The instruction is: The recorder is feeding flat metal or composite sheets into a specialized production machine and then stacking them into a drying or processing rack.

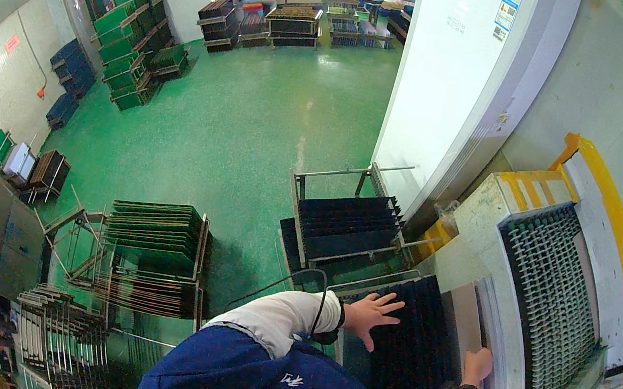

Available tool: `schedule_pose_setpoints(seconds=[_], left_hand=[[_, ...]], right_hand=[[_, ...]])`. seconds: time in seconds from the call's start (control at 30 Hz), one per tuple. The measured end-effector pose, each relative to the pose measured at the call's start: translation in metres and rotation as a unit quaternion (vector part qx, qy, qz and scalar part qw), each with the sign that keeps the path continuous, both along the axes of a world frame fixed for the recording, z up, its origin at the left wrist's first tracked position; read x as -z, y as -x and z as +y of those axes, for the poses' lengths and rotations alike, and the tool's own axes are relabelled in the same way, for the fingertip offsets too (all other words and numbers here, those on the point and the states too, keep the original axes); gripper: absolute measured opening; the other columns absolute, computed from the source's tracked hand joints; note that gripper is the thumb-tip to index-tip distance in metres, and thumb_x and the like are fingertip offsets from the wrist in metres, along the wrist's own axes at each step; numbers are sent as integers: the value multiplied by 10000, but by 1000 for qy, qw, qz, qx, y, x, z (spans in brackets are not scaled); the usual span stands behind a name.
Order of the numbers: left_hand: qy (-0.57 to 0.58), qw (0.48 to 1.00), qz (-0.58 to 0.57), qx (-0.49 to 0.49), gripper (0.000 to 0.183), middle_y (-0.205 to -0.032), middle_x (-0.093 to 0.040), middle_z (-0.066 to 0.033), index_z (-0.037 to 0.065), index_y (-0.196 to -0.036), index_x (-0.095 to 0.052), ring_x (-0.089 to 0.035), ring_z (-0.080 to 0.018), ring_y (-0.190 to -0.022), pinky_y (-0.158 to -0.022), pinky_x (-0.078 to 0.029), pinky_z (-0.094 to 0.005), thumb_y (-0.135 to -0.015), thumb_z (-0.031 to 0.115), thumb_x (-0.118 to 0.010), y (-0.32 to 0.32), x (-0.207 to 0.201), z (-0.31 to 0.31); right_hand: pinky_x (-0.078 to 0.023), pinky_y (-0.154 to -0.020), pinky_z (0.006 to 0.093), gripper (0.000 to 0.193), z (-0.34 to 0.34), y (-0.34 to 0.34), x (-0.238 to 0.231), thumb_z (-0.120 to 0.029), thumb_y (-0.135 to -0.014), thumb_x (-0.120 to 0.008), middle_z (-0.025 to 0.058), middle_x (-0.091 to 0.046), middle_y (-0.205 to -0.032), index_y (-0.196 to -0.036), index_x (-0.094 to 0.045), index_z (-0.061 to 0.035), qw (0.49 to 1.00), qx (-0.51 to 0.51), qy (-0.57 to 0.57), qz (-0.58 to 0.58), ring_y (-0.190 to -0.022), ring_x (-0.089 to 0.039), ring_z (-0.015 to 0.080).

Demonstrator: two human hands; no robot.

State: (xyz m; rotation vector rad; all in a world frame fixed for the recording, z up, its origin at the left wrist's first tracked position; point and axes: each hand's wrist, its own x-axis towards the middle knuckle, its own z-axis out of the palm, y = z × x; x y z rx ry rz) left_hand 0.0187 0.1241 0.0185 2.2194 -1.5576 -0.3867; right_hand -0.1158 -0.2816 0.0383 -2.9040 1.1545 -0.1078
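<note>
My left hand [372, 318] is spread wide, palm down, at the left edge of a row of dark upright panels [415, 337] standing in a metal rack. To its right, my right hand [477, 366] has its fingers closed at the edge of a thin grey-brown board [464, 312]. This board stands between the dark panels and several pale sheets [493, 321] by the roller machine. My right fingertips are partly hidden, and the lower part of the board is out of sight.
A roller conveyor machine [551, 302] stands at the right. Another rack of dark panels [348, 221] sits just ahead. Green panels [154, 239] fill a rack on the left, near empty metal frames [65, 335]. Two people sit at a lit bench far across the green floor [283, 117].
</note>
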Motion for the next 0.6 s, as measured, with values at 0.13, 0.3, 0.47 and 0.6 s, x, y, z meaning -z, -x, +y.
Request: schedule_pose_setpoints(seconds=[0.13,0.3,0.47,0.6], left_hand=[[-10,1000,-6,2,1170,-1735,-107,-174,186,-1582,-434,-86,-445,-1583,-1162,-274,-659,-613,691,-852,0,3,-1],[-11,1000,-1,5,1168,-1734,-108,-174,185,-1576,-441,-85,-445,-1583,-1160,-280,-654,-610,699,-850,0,-1,-2],[-4,1000,-3,1,1147,-1730,-121,-178,181,-1562,-460,-93,-442,-1583,-1164,-275,-653,-614,695,-851,-1,0,0],[3,1000,2,1,1112,-1725,-140,-183,173,-1545,-486,-112,-435,-1583,-1171,-267,-650,-622,662,-865,0,-3,0]], right_hand=[[-580,-817,523,271,-3,1,3,-227,-760,-754,250,-745,-952,-902,-745,2,1000,-11,1,-2,-915,-732,435],[-581,-829,517,283,-5,1,2,-236,-768,-760,240,-749,-983,-933,-750,-6,1000,5,-5,13,-940,-732,425],[-582,-839,509,314,-1,-4,-2,-255,-773,-777,228,-753,-1003,-971,-753,-12,999,16,-29,31,-959,-736,409],[-578,-853,506,321,-7,-1,4,-257,-762,-791,227,-751,-1021,-974,-752,-19,999,21,-26,33,-977,-733,403]])
